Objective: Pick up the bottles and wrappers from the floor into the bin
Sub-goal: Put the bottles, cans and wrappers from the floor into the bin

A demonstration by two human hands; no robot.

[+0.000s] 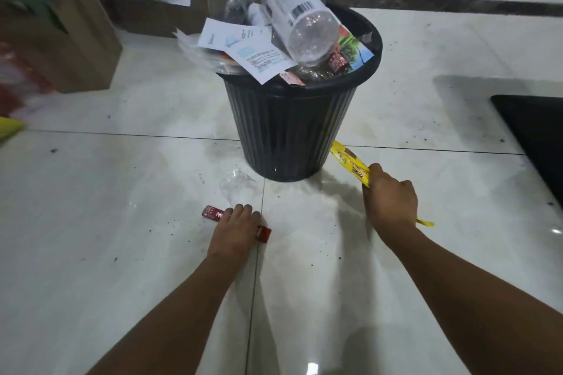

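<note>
Your right hand [391, 202], centre right, is curled round a long, glossy yellow wrapper [350, 161], tilted toward the heaped, ribbed black bin [289, 128], probably to drop it in. At lower centre, your left hand [234, 231] covers a flat red wrapper [213, 212] on the slick floor; I cannot tell if it grips it.

I note a glossy pale tile floor [122, 179], speckled with dirt. Far left of the black mat [536, 137] stand cardboard boxes [143, 20]; beyond it, dark floor bands [457, 4].
</note>
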